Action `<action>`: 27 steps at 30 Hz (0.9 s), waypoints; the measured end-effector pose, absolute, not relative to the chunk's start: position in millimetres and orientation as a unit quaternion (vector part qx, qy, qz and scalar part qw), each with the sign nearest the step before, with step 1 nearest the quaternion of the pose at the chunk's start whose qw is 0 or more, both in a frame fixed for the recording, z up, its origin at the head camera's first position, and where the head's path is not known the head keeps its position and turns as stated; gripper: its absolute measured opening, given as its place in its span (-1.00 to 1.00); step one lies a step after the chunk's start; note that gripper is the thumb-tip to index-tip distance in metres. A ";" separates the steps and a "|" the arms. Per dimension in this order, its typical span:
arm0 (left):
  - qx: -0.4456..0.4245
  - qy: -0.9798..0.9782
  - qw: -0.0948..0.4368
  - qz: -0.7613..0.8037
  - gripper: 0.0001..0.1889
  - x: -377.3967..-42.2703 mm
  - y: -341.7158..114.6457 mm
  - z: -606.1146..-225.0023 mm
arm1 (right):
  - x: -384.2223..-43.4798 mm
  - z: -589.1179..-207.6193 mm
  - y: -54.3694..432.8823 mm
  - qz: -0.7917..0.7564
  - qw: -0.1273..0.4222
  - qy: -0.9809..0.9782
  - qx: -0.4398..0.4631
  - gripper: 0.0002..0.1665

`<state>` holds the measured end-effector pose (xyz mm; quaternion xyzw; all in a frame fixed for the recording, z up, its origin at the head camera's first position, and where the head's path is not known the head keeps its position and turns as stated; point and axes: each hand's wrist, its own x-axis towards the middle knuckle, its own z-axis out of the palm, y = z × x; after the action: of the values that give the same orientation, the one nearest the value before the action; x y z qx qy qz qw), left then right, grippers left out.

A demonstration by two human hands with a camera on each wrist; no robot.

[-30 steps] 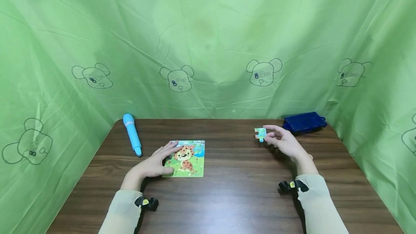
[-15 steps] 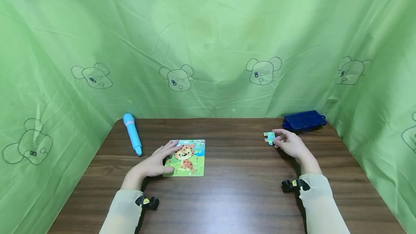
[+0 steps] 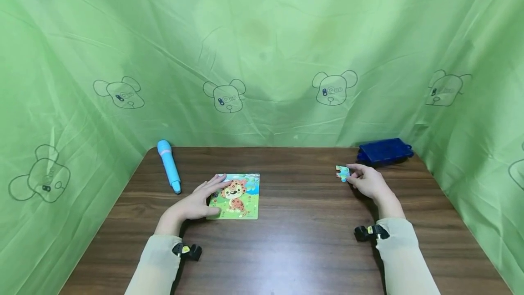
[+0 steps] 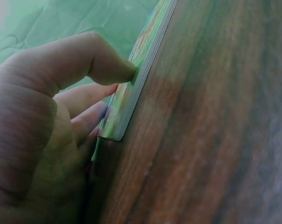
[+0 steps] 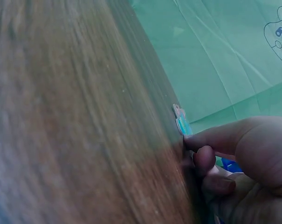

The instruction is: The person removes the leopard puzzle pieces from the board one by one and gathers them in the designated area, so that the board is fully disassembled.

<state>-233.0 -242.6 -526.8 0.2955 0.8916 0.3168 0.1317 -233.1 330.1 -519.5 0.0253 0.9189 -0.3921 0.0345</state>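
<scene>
Now farther right, right hand [image 3: 370,182] pinching puzzle piece [image 3: 342,173], left hand [image 3: 194,203] spread on leopard puzzle [image 3: 239,199]

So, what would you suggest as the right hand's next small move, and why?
Probably lay the jigsaw piece flat and release it: the right hand pinches it apparently close to the table, apart from the leopard puzzle, on which the left hand rests.

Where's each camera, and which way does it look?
Head: on the head, looking forward and down at the wooden table; left hand, right hand and sleeves show.
Left wrist: worn there, facing the leopard puzzle; left hand shows.
Right wrist: worn there, facing the jigsaw piece; right hand shows.
Both wrist views share the green curtain.
</scene>
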 end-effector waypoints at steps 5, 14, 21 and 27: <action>0.299 0.890 0.129 0.320 -0.06 -235.9 -241.9 -526.9 | -234.2 -518.7 331.1 -0.394 0.028 0.918 0.028 -0.40; 0.299 0.893 0.131 0.309 -0.05 -235.5 -245.3 -531.2 | -233.8 -521.4 326.8 -0.389 0.032 0.920 0.025 -0.42; 0.300 0.887 0.134 0.326 -0.05 -235.2 -245.7 -528.7 | -235.4 -519.3 328.3 -0.391 0.033 0.919 0.019 -0.36; 0.291 0.885 0.149 0.332 -0.05 -235.7 -243.1 -528.6 | -232.3 -518.5 331.7 -0.383 0.035 0.923 0.012 -0.15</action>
<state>-235.7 -243.1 -528.6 0.2915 0.8846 0.3324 0.1486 -232.3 331.7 -518.5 0.0117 0.9231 -0.3828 0.0348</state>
